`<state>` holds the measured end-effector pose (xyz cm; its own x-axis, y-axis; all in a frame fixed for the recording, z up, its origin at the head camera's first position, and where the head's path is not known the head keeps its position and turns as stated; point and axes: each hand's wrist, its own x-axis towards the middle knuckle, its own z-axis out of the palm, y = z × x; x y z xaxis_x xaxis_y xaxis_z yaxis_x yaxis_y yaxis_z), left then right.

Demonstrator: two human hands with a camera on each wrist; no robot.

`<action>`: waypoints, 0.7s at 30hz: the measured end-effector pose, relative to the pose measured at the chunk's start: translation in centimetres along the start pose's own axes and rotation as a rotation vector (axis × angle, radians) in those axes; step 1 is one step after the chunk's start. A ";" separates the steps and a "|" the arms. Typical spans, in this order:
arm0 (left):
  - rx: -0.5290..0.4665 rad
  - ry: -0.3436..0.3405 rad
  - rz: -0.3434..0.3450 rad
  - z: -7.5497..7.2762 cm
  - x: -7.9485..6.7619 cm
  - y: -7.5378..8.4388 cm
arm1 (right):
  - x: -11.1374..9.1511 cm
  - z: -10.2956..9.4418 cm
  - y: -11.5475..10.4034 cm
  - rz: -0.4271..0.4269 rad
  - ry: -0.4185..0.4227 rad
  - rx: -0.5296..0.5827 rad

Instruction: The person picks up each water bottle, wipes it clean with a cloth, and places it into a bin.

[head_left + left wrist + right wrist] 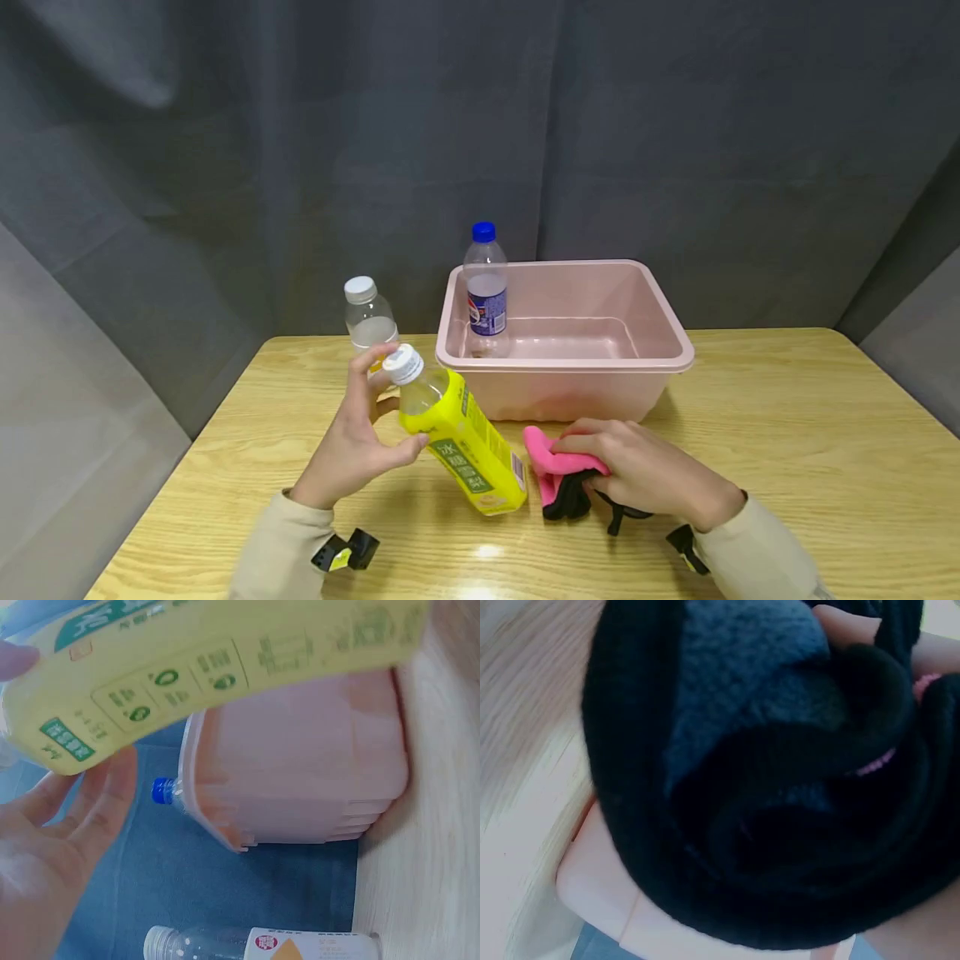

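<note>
My left hand [360, 437] grips a yellow-labelled drink bottle [465, 454] near its white-capped neck, thumb on the near side and fingers behind. The bottle tilts, cap up to the left and base low to the right; whether the base touches the table cannot be seen. In the left wrist view its yellow label [195, 667] fills the top. To the right, my right hand [637, 467] holds a bunched pink and black fabric piece [558, 467] with a thin black strap, just above or on the table. Up close, the right wrist view shows its thick black edge [622, 787] and dark fuzzy inside.
A pink plastic tub [570, 392] stands behind the hands, with a blue-capped Pepsi bottle [487, 308] upright in its left end. Left of the tub, a white-capped clear bottle [371, 321] stands on the wooden table [787, 433]. A dark grey curtain [675, 150] hangs behind.
</note>
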<state>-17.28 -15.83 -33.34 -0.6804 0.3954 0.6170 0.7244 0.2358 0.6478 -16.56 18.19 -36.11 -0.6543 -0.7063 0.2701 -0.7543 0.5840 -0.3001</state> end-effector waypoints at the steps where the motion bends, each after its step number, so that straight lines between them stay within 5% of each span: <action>1: -0.024 0.014 0.005 -0.2 -0.1 -0.1 | 0.0 0.0 0.0 0.005 -0.003 0.000; 7: -0.194 0.055 0.088 -1.1 -0.1 -0.9 | 0.0 0.2 0.2 0.017 -0.008 -0.023; 13: -0.398 0.184 0.093 -1.3 0.0 -1.4 | 0.1 0.3 0.4 -0.033 0.025 -0.009; 21: -0.426 0.342 0.050 -0.5 0.0 -1.9 | 0.3 0.5 0.3 -0.030 0.012 0.019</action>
<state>-18.67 -16.73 -34.33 -0.6949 0.0687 0.7158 0.6964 -0.1840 0.6937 -16.94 17.98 -36.62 -0.6322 -0.7185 0.2901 -0.7724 0.5548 -0.3092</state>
